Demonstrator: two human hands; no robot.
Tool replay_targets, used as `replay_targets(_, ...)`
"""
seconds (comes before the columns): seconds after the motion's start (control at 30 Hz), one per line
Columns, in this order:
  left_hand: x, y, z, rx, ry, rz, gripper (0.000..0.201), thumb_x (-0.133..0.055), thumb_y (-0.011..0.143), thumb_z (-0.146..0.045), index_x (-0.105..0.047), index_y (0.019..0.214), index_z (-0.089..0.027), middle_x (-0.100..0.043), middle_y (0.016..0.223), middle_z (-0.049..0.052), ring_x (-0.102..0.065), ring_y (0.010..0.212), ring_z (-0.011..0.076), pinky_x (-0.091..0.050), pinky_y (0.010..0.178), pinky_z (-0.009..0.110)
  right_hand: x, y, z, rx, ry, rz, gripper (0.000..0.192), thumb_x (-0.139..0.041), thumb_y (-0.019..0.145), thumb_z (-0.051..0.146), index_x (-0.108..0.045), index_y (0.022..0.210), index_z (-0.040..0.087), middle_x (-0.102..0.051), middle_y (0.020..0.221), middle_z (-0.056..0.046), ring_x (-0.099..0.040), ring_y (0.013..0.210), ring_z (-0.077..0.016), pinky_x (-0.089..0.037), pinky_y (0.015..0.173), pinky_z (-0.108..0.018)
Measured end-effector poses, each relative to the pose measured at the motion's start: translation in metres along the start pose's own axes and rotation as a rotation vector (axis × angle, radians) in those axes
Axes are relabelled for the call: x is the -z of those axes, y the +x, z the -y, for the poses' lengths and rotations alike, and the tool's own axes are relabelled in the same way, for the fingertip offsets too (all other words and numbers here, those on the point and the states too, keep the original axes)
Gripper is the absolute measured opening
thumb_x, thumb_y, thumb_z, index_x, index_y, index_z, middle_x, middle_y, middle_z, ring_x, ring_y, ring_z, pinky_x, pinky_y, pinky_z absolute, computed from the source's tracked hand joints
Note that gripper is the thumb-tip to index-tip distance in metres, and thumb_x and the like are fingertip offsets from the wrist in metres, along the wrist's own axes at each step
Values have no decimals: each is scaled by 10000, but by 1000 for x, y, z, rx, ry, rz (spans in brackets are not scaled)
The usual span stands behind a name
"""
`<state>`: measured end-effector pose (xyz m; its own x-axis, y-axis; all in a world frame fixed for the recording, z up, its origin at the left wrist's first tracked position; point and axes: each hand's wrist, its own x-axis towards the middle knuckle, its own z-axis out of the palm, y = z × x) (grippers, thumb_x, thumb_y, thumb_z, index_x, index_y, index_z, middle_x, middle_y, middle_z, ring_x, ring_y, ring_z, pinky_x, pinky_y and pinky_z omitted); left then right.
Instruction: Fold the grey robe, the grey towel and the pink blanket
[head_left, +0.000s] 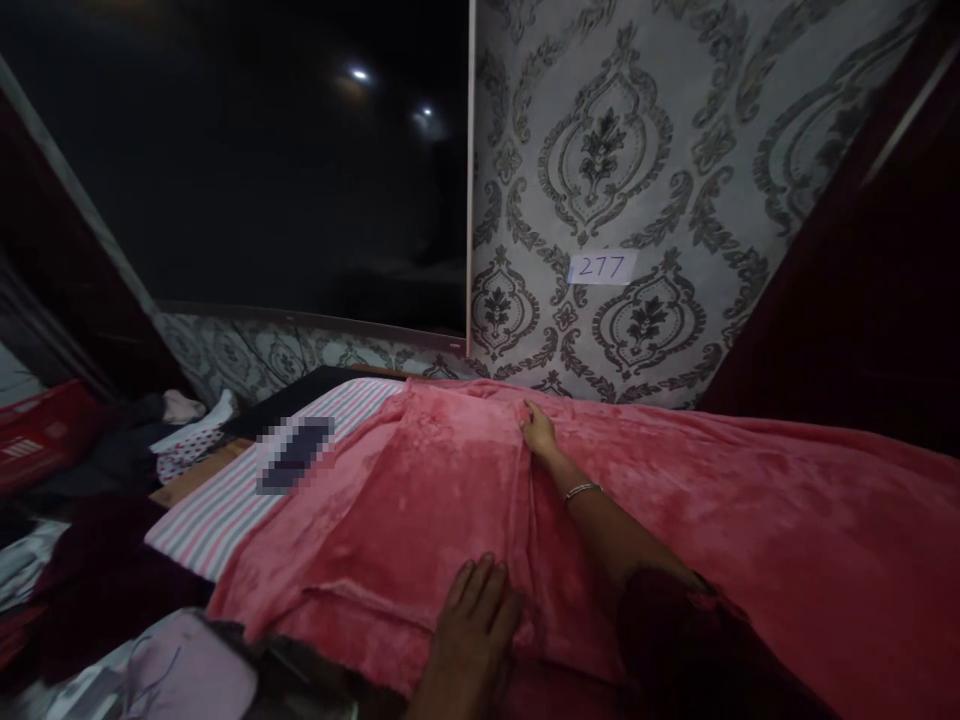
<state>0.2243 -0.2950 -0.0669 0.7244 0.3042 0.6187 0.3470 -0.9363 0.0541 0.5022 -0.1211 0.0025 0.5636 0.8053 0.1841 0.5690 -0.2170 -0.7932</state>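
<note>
A pink plush blanket point(442, 480) is spread over the surface before me, with a folded panel on its left part. My left hand point(480, 610) lies flat on the blanket near its front edge, fingers stretched forward. Farther back, my right hand point(538, 430), with a bracelet point(583, 490) on the wrist, pinches the blanket along the panel's right-hand fold. A crease runs from that hand toward me. On the right, the blanket continues past the forearm, which covers part of it.
Left of the blanket is a striped cloth point(217, 510) with a dark, blurred-out object point(300, 455) on it. Clothes point(90, 570) are heaped at far left. A large dark television point(262, 170) and patterned wall point(600, 150) stand behind, with a paper marked 277 point(603, 267).
</note>
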Motion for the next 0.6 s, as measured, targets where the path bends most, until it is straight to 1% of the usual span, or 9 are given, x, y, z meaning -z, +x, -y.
replay_targets(0.1, 40, 14, -1, 74, -161, 163, 586, -656, 833, -355, -558, 1398, -237, -617, 1382, 136, -550, 1316, 317, -483, 1089, 509, 5, -7, 15, 9, -61, -5, 654, -529, 823, 176, -469, 1470, 103, -556, 1409, -193, -534, 1291, -294, -398, 1098, -403)
replay_targets(0.13, 57, 22, 2, 121, -212, 202, 584, -634, 863, -382, -530, 1425, -263, -608, 1399, 117, -554, 1315, 289, -474, 1103, 483, 6, -12, 23, 31, -85, -5, 661, -551, 834, 206, -456, 1481, 109, -506, 1456, -201, -475, 1345, -316, -361, 1124, -428)
replay_targets(0.2, 87, 40, 16, 238, -228, 211, 483, -496, 956, -347, -521, 1434, -283, -601, 1412, 91, -566, 1303, 232, -456, 1119, 435, 6, -24, 42, 130, -173, 12, 690, -583, 867, 293, -409, 1515, 131, -376, 1558, -192, -323, 1443, -344, -260, 1175, -480)
replay_targets(0.23, 99, 48, 27, 285, -186, 203, 472, -455, 971, -344, -529, 1431, -267, -592, 1421, 98, -548, 1321, 242, -419, 1145, 469, 4, -32, 50, 198, -234, 28, 707, -583, 888, 346, -377, 1535, 147, -312, 1596, -178, -253, 1474, -350, -207, 1191, -505)
replay_targets(0.3, 112, 58, 52, 369, -25, 221, 535, -484, 950, -389, -510, 1456, -217, -527, 1479, 137, -439, 1409, 317, -277, 1193, 594, 0, -50, 62, 315, -371, 72, 737, -555, 925, 449, -314, 1567, 179, -216, 1639, -155, -157, 1504, -361, -122, 1199, -551)
replay_targets(0.33, 113, 59, 65, 427, 63, 248, 589, -524, 925, -427, -498, 1467, -198, -468, 1522, 157, -357, 1452, 362, -211, 1193, 646, -3, -58, 63, 343, -432, 104, 742, -534, 938, 492, -301, 1574, 187, -191, 1646, -152, -133, 1509, -367, -97, 1197, -564)
replay_targets(0.4, 105, 53, 85, 549, 180, 347, 665, -578, 887, -473, -475, 1484, -199, -358, 1584, 171, -239, 1490, 416, -168, 1170, 699, -8, -74, 58, 329, -516, 186, 740, -496, 954, 550, -315, 1570, 183, -187, 1647, -156, -130, 1509, -373, -90, 1194, -561)
replay_targets(0.5, 86, 35, 99, 648, 208, 473, 644, -546, 912, -487, -437, 1505, -261, -284, 1621, 139, -196, 1504, 407, -210, 1153, 691, -14, -86, 40, 279, -589, 266, 735, -440, 972, 585, -337, 1561, 157, -226, 1632, -175, -171, 1502, -364, -128, 1188, -535)
replay_targets(0.6, 79, 22, 101, 658, 196, 488, 637, -509, 927, -515, -409, 1517, -294, -258, 1634, 114, -163, 1515, 387, -195, 1160, 679, -16, -87, 30, 288, -607, 249, 733, -411, 980, 592, -314, 1571, 170, -221, 1635, -165, -172, 1505, -347, -135, 1185, -525)
